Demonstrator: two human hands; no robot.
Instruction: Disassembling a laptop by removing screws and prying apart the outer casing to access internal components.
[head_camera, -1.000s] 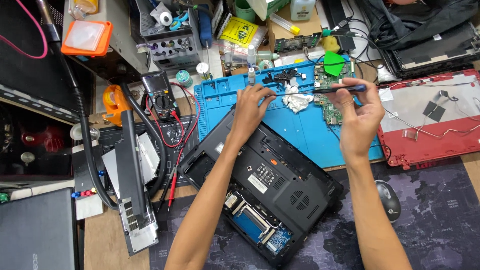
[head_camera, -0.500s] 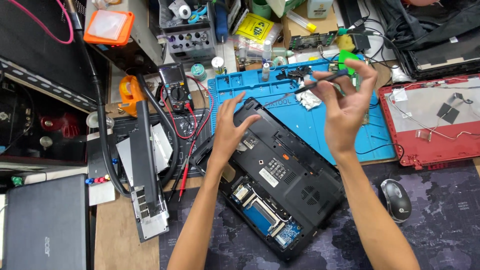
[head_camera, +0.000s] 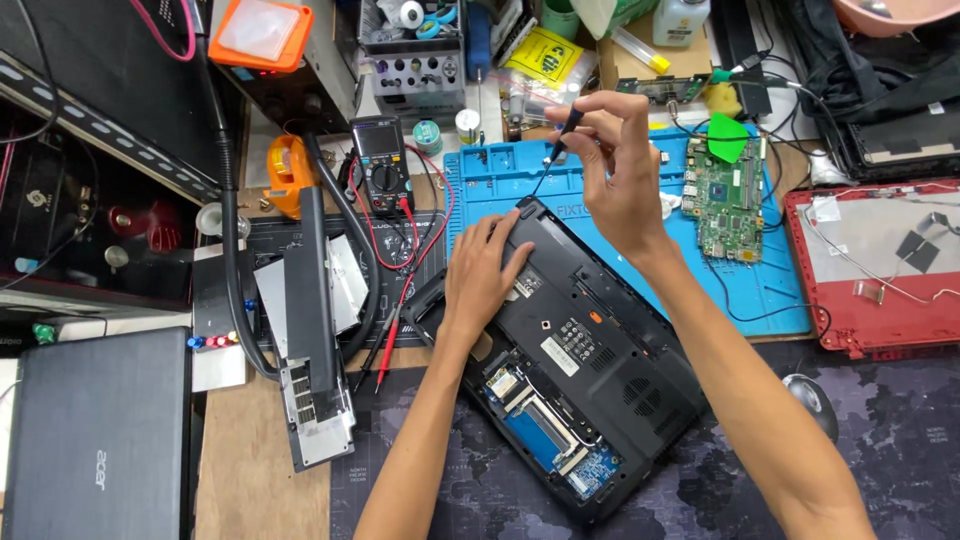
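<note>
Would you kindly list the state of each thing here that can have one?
Black laptop: upside down, bottom hatch open, boards showing.
Left hand: flat on the laptop.
Right hand: gripping a screwdriver, tip at the laptop's corner.
Grey laptop: lid closed.
Green circuit board: bare on the blue mat.

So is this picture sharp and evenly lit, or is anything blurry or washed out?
Head view: light is bright and even, shadows soft; the black laptop under the left hand is sharp, the thin screwdriver in the right hand only slightly soft; the orange-framed lamp at the top is washed out white; straight edges bow a little toward the corners.
</note>
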